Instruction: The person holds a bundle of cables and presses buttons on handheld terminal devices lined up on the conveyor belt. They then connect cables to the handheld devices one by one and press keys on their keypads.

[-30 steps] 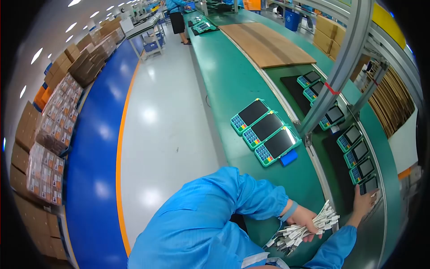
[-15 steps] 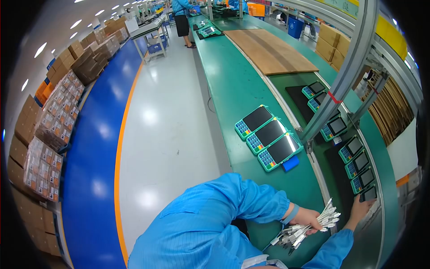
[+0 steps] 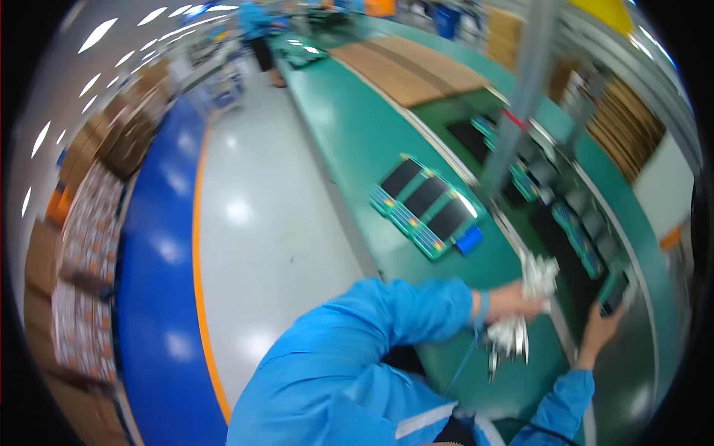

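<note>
My left hand (image 3: pixel 513 301), blurred by motion, is closed around a bundle of short white cables (image 3: pixel 540 273). Their ends fan out above and below the fist. A blue band (image 3: pixel 483 306) circles that wrist. Farther right, my right hand (image 3: pixel 597 327) grips the lower end of a payment terminal (image 3: pixel 614 292) with a dark screen and a green edge, over the conveyor lane. Beyond it stands a row of similar terminals (image 3: pixel 579 239), smeared by motion. Three green-framed terminals (image 3: pixel 424 204) lie side by side on the green bench, with a blue block (image 3: pixel 468 240) against the nearest one.
A metal post (image 3: pixel 523 97) with red tape rises between bench and lane. Brown board (image 3: pixel 409 68) covers the lane farther up. Stacked cartons (image 3: pixel 85 230) line the left, past a blue-and-grey floor. Another person (image 3: pixel 255 37) stands at the far bench end.
The view has shifted and blurred. My left hand has lifted the cable bundle, which now splits above and below the fist. My right hand has raised the near terminal and tilted it more upright.
</note>
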A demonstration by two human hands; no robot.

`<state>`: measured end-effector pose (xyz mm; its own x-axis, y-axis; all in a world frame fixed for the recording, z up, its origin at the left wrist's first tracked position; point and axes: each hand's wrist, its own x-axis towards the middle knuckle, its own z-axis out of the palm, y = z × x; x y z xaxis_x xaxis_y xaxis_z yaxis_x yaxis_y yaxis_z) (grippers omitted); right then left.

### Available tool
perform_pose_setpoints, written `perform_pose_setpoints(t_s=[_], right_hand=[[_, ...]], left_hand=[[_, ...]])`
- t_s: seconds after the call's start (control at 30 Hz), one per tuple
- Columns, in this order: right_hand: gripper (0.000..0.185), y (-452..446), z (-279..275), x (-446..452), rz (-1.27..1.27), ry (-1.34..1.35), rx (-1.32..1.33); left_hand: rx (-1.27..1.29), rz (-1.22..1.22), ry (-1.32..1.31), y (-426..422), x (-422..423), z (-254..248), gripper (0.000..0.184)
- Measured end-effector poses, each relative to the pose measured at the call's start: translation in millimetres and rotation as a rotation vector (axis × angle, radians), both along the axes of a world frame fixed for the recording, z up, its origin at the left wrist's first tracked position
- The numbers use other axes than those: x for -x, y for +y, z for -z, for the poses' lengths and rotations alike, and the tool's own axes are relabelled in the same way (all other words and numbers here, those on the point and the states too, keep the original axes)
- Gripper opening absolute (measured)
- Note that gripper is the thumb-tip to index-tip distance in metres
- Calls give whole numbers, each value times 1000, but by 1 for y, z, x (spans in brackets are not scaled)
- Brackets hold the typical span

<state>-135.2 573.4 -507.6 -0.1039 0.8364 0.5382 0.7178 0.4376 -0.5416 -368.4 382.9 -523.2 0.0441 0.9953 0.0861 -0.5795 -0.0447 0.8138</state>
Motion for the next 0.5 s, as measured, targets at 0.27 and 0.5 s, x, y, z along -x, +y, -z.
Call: perform_pose_setpoints(t_s=[0.27,0.5], right_hand=[[83,-152,13,28,-226,307,-20],[88,-159,10,18,-241,262,-10]], left_hand=[[164,-96,91,-1,-38,6,16],[164,-88,273,-9,-36,-6,13]])
